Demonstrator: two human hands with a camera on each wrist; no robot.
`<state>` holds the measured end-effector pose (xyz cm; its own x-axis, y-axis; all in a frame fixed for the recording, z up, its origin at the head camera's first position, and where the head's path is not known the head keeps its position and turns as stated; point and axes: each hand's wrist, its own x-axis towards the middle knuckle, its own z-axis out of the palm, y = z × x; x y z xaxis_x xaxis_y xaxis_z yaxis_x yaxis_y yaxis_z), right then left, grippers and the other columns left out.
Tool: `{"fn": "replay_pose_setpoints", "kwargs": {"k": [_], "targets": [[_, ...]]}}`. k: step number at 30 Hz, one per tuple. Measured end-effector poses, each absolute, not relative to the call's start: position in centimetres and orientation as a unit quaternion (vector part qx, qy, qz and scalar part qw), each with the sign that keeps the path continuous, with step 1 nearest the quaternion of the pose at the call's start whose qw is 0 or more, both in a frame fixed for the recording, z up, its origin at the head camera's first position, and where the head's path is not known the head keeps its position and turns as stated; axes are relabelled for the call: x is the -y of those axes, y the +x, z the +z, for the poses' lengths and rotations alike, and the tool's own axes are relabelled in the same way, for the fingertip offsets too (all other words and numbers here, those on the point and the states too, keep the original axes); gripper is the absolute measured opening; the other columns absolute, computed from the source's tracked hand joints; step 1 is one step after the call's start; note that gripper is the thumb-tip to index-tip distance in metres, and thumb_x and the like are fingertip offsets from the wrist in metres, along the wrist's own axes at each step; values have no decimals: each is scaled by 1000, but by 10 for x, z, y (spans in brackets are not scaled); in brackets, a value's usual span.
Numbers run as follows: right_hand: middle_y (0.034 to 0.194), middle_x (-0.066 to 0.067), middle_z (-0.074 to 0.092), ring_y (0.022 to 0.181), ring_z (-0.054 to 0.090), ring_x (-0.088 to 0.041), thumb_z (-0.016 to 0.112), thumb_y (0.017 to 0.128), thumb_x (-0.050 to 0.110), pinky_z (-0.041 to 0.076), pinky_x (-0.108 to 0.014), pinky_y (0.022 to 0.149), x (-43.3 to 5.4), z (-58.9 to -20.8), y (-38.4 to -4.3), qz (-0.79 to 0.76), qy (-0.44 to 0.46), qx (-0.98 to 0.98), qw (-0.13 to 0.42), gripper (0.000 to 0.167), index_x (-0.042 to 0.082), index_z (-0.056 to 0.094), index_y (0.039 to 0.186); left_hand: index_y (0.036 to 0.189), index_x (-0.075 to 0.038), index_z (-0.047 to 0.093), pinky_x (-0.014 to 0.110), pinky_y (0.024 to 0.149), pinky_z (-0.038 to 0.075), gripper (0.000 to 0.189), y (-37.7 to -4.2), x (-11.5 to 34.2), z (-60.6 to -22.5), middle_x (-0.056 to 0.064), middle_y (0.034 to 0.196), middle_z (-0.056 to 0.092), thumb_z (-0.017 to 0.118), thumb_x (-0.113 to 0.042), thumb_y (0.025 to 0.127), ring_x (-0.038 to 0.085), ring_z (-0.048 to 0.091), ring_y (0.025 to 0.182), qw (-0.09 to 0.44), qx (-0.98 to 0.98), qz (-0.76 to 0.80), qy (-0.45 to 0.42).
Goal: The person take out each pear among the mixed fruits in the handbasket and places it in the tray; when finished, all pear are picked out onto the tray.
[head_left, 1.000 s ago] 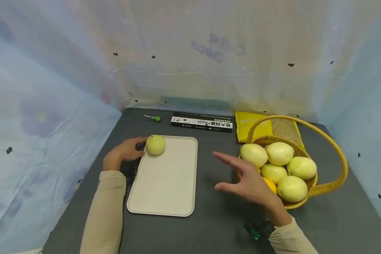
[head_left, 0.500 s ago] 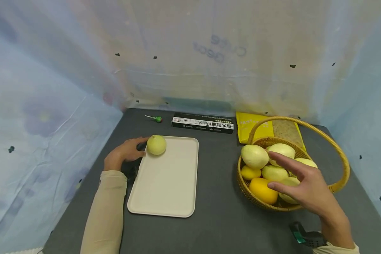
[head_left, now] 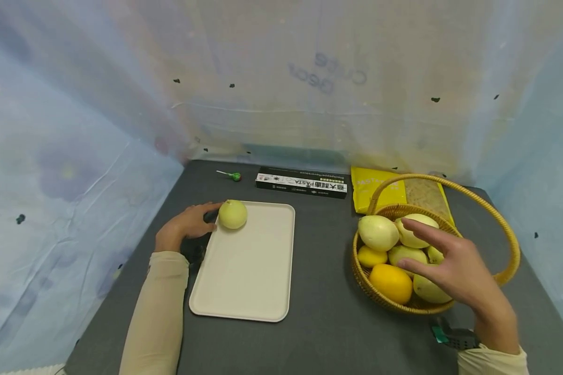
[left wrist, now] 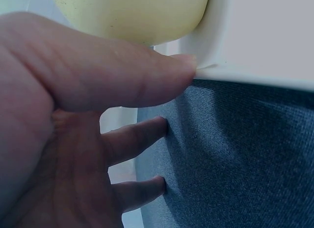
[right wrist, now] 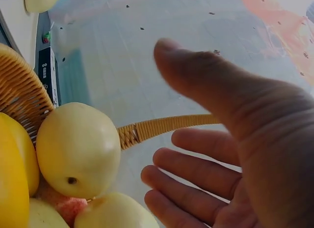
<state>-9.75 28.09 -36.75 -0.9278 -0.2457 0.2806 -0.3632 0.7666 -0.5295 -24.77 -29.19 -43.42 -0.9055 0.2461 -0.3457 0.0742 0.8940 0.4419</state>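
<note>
A pale yellow-green pear (head_left: 232, 214) sits in the far left corner of a cream tray (head_left: 244, 265). Beside that corner is my left hand (head_left: 187, 225), its thumb touching the tray's rim in the left wrist view and two fingertips (left wrist: 158, 126) down on the dark tabletop. Over the right part of a wicker basket (head_left: 375, 297), my right hand (head_left: 460, 265) hovers with thumb and fingers spread and nothing between them. Several pears (head_left: 378, 233) fill the basket, along with a large orange-yellow fruit (head_left: 391, 284) and a smaller yellow one (head_left: 371, 256). My right hand partly hides the pears on that side.
Toward the back lie a green lollipop (head_left: 234, 176), a black-and-white pasta box (head_left: 301, 182) and a yellow pasta bag (head_left: 377, 190), partly behind the basket. The basket's tall handle (head_left: 499, 219) arches over its right side. Curtains (head_left: 281, 104) surround the table.
My right hand has moved right, from the basket's left side to above its right part, uncovering the yellow fruits. My left hand, the tray and its pear have stayed put.
</note>
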Motion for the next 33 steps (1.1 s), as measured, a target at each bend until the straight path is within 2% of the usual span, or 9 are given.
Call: {"fn": "replay_pose_setpoints", "kwargs": {"k": [4, 6, 8, 10, 14, 22, 25, 29, 33], "targets": [[149, -13, 71, 125, 71, -39, 95, 88, 32, 56, -34, 97, -275, -369, -109, 276, 181, 939, 96, 78, 20, 63, 158, 175, -18, 32, 85, 125, 17, 75, -249, 292, -436, 28, 180, 19, 67, -24, 109, 63, 13, 162, 199, -953, 213, 87], [147, -15, 72, 125, 71, -42, 96, 87, 33, 59, -48, 95, -273, -371, -114, 271, 186, 940, 96, 78, 17, 64, 156, 175, -18, 32, 84, 126, 17, 75, -249, 292, -437, 28, 180, 19, 67, -24, 109, 63, 14, 162, 197, -953, 212, 89], [145, -17, 73, 125, 71, -43, 96, 86, 33, 60, -51, 96, -269, -373, -118, 267, 188, 940, 94, 78, 13, 65, 155, 175, -18, 32, 84, 126, 17, 74, -250, 292, -438, 29, 180, 19, 67, -23, 109, 63, 14, 162, 196, -953, 210, 91], [144, -20, 72, 123, 72, -45, 96, 86, 35, 59, -65, 93, -265, -373, -120, 265, 186, 942, 88, 79, 11, 64, 155, 175, -18, 33, 84, 126, 18, 74, -250, 293, -438, 28, 180, 20, 67, -23, 109, 63, 15, 162, 195, -954, 210, 92], [142, -22, 73, 119, 74, -45, 95, 88, 35, 61, -65, 91, -256, -374, -126, 258, 188, 944, 81, 78, 6, 64, 153, 175, -18, 33, 83, 126, 19, 75, -249, 293, -437, 28, 180, 20, 68, -23, 109, 62, 16, 162, 194, -954, 209, 93], [134, -17, 76, 107, 75, -35, 95, 88, 24, 62, -55, 84, -242, -375, -134, 226, 194, 951, 80, 67, 7, 67, 147, 175, -17, 32, 84, 126, 18, 75, -249, 293, -436, 29, 180, 20, 67, -23, 109, 63, 14, 162, 196, -954, 206, 93], [139, -19, 74, 113, 73, -40, 95, 87, 19, 61, -59, 91, -238, -376, -135, 223, 187, 954, 70, 69, 5, 65, 148, 175, -17, 32, 83, 126, 17, 75, -250, 292, -436, 29, 180, 20, 67, -22, 109, 63, 14, 162, 195, -954, 208, 91], [149, -25, 66, 132, 65, -49, 94, 88, 17, 54, -67, 107, -234, -378, -137, 221, 176, 958, 55, 75, -1, 60, 153, 175, -17, 32, 83, 126, 17, 75, -250, 292, -437, 29, 180, 20, 67, -22, 109, 63, 14, 162, 197, -953, 211, 88], [150, -28, 65, 136, 62, -52, 93, 88, 15, 50, -69, 112, -231, -381, -139, 212, 179, 958, 68, 75, -3, 60, 152, 175, -17, 31, 83, 127, 17, 75, -250, 292, -437, 29, 180, 19, 66, -22, 109, 62, 14, 163, 198, -953, 212, 86]]}}
